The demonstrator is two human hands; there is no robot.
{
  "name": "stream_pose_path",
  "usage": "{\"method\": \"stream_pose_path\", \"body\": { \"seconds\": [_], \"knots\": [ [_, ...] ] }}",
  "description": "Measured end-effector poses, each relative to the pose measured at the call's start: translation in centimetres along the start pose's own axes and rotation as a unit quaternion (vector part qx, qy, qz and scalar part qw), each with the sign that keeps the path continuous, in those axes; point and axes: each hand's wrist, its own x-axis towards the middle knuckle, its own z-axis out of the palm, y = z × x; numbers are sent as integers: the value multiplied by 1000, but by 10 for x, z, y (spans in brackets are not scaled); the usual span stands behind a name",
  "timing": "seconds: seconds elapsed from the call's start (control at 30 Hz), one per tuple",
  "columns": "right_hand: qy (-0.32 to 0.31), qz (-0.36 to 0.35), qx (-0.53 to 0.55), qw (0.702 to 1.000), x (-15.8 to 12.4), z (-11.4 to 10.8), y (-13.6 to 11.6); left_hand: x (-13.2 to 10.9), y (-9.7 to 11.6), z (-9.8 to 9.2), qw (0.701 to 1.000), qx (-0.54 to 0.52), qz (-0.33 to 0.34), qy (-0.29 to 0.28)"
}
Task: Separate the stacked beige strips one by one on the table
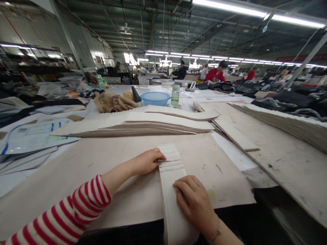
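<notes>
A fanned stack of off-white strips [170,180] lies lengthwise before me, its upper layers staggered like steps. My left hand [148,161], below a red-and-white striped sleeve, grips the stack's left edge near the far end, fingertips on the top layers. Closer to me, my right hand [192,199] is curled over the right edge, fingertips on the top strip; its thumb is largely hidden. Under the strips is a pale board [122,149] with small stains. Beyond it lies a long, spread pile of similar strips [143,127] with brownish edges.
Behind the pile stand a light-blue basin [155,98], a green bottle [175,96], a dark cone [136,94] and a tan patterned cloth [112,102]. Another board [283,160] with layered strips lies right. Plastic packaging [33,136] lies left. A person in red [215,75] works farther back.
</notes>
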Motion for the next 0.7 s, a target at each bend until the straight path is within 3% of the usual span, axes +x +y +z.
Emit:
{"method": "stream_pose_path", "body": {
  "seconds": [0.43, 0.57, 0.7],
  "knots": [
    [10, -7, -9, 1000, 0, 0, -1, -25, 5, 24, 993, 71, 41, 85],
    [7, -5, -8, 1000, 0, -1, -1, -42, -3, 29, 996, 29, 30, 80],
    [1, -6, -1, 1000, -1, 0, 0, -45, -5, 19, 995, -46, -28, 81]
  ]
}}
